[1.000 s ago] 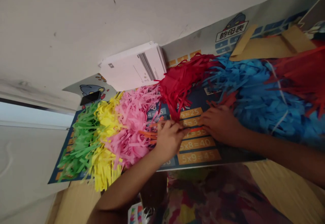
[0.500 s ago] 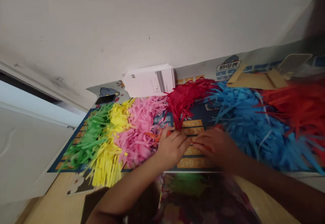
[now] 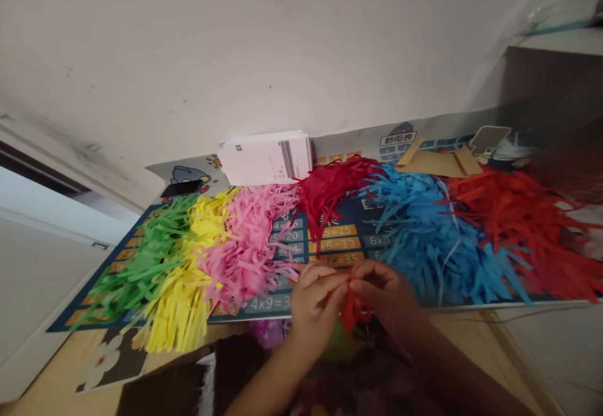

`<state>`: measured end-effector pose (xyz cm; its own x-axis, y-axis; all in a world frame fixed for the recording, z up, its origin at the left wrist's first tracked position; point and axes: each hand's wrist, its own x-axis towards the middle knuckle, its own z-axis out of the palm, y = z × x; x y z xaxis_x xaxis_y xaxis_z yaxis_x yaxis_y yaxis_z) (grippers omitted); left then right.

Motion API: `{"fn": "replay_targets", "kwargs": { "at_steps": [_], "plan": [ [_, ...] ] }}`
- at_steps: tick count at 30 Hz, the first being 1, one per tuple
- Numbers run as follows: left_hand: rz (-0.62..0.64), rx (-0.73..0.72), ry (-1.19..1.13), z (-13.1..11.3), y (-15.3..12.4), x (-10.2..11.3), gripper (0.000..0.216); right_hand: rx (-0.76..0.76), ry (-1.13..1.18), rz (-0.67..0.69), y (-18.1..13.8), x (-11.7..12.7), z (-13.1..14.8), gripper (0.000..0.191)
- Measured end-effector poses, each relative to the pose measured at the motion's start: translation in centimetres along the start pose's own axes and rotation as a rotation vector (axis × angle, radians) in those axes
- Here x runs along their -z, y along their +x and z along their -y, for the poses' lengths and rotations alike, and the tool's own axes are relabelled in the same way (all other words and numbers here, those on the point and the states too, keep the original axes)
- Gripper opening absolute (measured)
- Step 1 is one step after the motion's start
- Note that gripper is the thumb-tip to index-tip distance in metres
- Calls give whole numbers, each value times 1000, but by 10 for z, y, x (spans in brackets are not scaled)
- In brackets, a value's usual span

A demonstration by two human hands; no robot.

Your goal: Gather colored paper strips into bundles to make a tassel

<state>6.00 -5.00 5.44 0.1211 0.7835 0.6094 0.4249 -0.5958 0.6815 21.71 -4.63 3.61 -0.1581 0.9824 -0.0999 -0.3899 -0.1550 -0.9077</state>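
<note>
My left hand and my right hand meet at the front edge of the table, fingertips pinched together. Between them hangs a small orange-red fringed paper tassel, gripped at its top by both hands. Just beyond lies a pile of dark red paper fringe. Pink paper fringe is left of my hands, then yellow fringe and green fringe. To the right are blue fringe and orange-red fringe.
A printed chart mat covers the table. Against the wall stands a white box, with a dark phone-like object at its left. A tan folded card lies at the back right. A white string crosses the blue fringe.
My hands have drawn closer together and nearer to my body, fingertips now meeting. The tassel now hangs down between them. The view has shifted, showing more at the right.
</note>
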Motion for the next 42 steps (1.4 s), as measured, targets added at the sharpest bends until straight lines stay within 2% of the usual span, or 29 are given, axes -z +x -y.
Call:
{"fn": "replay_targets", "kwargs": {
  "at_steps": [2,4,7,10,13,15,18,20,23,28,34,37,39,40,42],
  "plan": [
    [26,37,-91,1,-2,-4,15,-73,40,-30,-2,0,-3,35],
    [58,57,-179,3,-2,-5,17,-77,15,-42,-4,0,-6,34],
    [65,91,-253,10,1,-6,17,41,-94,-66,-6,0,-5,25],
    [72,215,-315,19,4,-4,11,253,-363,-38,9,10,11,19],
    [19,490,-556,27,10,0,11,318,-938,-36,58,35,42,21],
    [-39,710,-823,30,14,1,21,215,-1538,-87,104,54,59,25],
    [-79,881,-1067,31,19,-1,34,134,-1772,-48,166,73,65,21],
    [-77,896,-1067,31,19,-4,38,100,-1852,-49,191,77,58,22],
    [-39,899,-983,33,17,-8,42,48,-1955,-51,206,75,45,23],
    [5,884,-871,38,19,-11,44,-32,-2002,-22,208,68,41,23],
    [12,851,-839,35,14,-9,43,11,-1927,-37,197,76,71,23],
    [10,856,-847,34,11,-8,42,55,-1881,-43,164,75,81,29],
    [16,885,-875,34,10,-11,42,125,-1822,26,131,67,74,23],
    [24,908,-908,35,10,-15,42,184,-1777,84,113,62,66,19],
    [35,968,-999,35,9,-23,43,415,-1608,150,79,51,46,16]
  ]
}}
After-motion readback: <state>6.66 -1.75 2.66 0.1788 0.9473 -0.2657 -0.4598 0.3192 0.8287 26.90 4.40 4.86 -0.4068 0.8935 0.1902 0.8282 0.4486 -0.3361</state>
